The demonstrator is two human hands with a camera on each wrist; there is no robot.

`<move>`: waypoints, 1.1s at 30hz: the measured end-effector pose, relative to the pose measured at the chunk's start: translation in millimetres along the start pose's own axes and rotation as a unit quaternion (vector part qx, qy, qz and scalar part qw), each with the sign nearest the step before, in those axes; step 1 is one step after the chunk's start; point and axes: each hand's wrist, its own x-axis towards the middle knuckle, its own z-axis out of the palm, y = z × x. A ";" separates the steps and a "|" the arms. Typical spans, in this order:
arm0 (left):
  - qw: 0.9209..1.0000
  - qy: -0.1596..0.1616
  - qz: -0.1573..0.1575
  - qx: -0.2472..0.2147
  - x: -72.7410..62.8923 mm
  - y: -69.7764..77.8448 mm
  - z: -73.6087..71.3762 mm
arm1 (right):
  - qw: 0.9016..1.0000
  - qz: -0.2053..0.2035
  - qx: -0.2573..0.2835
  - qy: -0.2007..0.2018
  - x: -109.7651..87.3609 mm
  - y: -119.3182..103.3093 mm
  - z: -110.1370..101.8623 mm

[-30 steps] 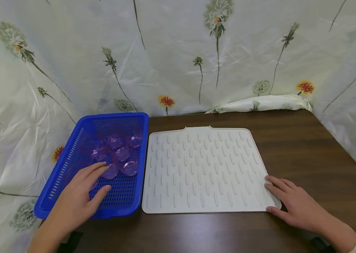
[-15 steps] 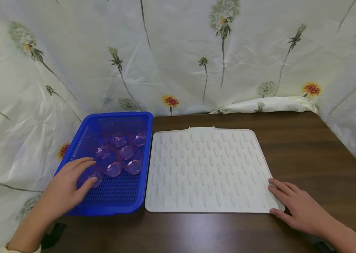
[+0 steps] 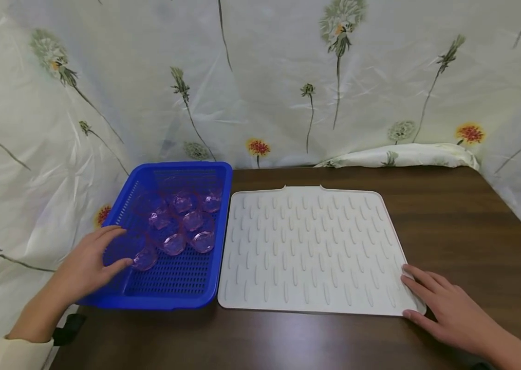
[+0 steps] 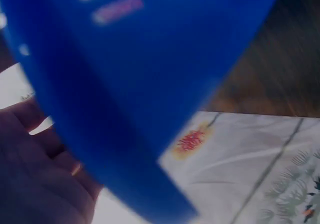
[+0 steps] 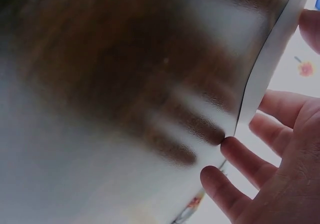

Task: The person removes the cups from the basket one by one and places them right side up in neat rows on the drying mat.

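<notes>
Several pink see-through plastic cups [image 3: 174, 244] sit in the blue slatted basket [image 3: 168, 300] at the left. My left hand [image 3: 85, 262] is over the basket's left rim, thumb and fingers spread apart. Its thumb tip is right at the nearest left cup [image 3: 146, 258]. In the left wrist view the basket wall [image 4: 125, 74] fills the middle and the hand [image 4: 45, 169] shows beyond its edge. My right hand [image 3: 450, 313] rests at the right edge of the white ridged mat [image 3: 318, 252], fingers lightly bent; in the right wrist view its fingertips [image 5: 212, 179] touch the glossy surface.
The basket and mat stand side by side on the dark brown wooden table [image 3: 306, 339], the basket's right rim next to the mat's left edge. A flower-printed white cloth [image 3: 265, 87] hangs behind and on both sides. A rolled fold of cloth [image 3: 404, 155] lies along the back edge.
My left hand has drawn back leftward from over the cups to the basket's left rim. The right hand stays at the mat's edge; the view has shifted slightly.
</notes>
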 end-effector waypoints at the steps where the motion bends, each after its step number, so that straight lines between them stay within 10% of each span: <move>1: 1.000 -0.003 -0.004 -0.005 0.8 -1.5 0.5 | 1.000 0.001 -0.001 0.000 -0.5 -0.1 -0.1; 12: 1.000 0.013 0.016 0.021 11.1 -7.1 10.8 | 1.000 0.009 -0.002 -0.001 -4.1 0.9 -1.0; 20: 0.988 0.086 0.112 0.061 9.7 -25.2 23.3 | 1.000 0.012 0.000 -0.005 -3.6 2.1 0.3; 27: 0.977 0.032 0.111 0.182 11.1 -22.9 26.2 | 1.000 0.008 0.009 0.003 -3.7 2.5 1.7; 33: 0.973 0.033 0.126 0.190 11.2 -23.6 30.9 | 1.000 0.002 0.008 0.013 -4.9 1.1 3.1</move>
